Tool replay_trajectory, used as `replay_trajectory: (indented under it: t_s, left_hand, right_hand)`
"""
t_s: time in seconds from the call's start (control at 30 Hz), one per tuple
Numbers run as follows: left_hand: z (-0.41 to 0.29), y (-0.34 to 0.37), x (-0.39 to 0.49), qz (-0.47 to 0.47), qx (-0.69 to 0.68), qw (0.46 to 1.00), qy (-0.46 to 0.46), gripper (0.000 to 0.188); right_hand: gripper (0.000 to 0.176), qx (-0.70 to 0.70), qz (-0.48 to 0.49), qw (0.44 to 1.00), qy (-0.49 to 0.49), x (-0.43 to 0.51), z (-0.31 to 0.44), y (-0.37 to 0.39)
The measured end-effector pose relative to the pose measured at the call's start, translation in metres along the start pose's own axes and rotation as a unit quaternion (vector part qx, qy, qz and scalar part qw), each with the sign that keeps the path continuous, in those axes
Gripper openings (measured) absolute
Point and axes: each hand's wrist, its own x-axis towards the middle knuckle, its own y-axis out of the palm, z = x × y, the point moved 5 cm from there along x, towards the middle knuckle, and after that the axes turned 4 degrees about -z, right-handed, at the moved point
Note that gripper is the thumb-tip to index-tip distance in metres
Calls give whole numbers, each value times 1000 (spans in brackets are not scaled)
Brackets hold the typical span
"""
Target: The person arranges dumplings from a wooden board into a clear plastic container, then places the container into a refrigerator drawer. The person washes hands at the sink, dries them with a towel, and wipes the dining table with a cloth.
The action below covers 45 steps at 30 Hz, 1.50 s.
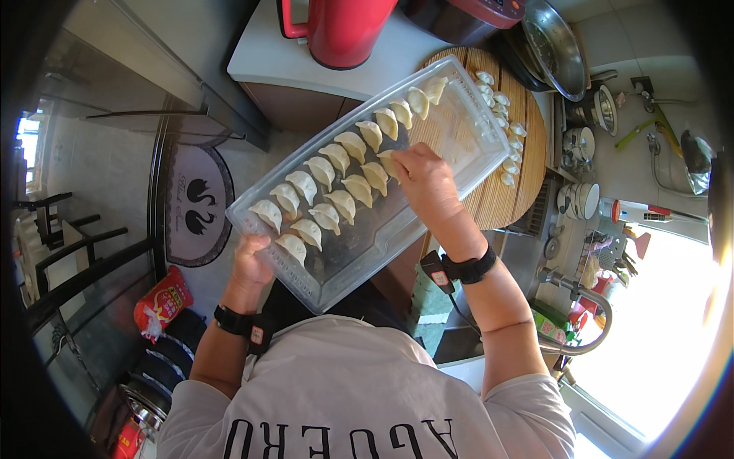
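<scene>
A long clear plastic tray [367,258] is tilted across the view. Its near left corner is gripped by my left hand [252,261]. Two rows of pleated dumplings [321,172] lie in it, the longer row along the far side. My right hand [427,178] reaches over the tray and pinches a dumpling [389,163] at the right end of the shorter row. Beyond the tray's right end, more dumplings [500,109] lie on a round wooden board [524,195], which also shows through the clear plastic.
A red jug [347,28] and a dark red appliance [470,20] stand on the white counter [269,51]. Metal pans [556,51] and stacked bowls [579,201] are at the right, near a curved faucet [602,321]. A red bag [163,304] sits at the lower left.
</scene>
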Motion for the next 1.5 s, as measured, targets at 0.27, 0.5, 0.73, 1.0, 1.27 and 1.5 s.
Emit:
replay_trajectory:
  t_s: [0.27, 0.5, 0.73, 1.0, 1.27, 1.5]
  left_hand:
    - [0, -5, 0, -5, 9, 1000, -2, 72]
    - [5, -9, 2, -6, -1, 1000, 6, 78]
    - [3, -13, -2, -51, 27, 998, -5, 78]
    - [7, -17, -3, -52, 61, 997, 5, 78]
    - [7, -6, 0, -20, 56, 998, -18, 78]
    - [3, 4, -1, -9, 54, 998, -29, 76]
  right_hand:
    - [20, 143, -69, 985, -61, -4, 7, -45]
    - [29, -93, -224, 950, 199, -69, -231, -132]
    - [29, -166, -149, 965, 137, -98, -307, -95]
    - [16, -102, -236, 938, 231, -86, -311, -108]
    - [15, 106, -150, 971, 153, -27, -100, -117]
    - [12, 24, 5, 999, 41, -2, -42, -44]
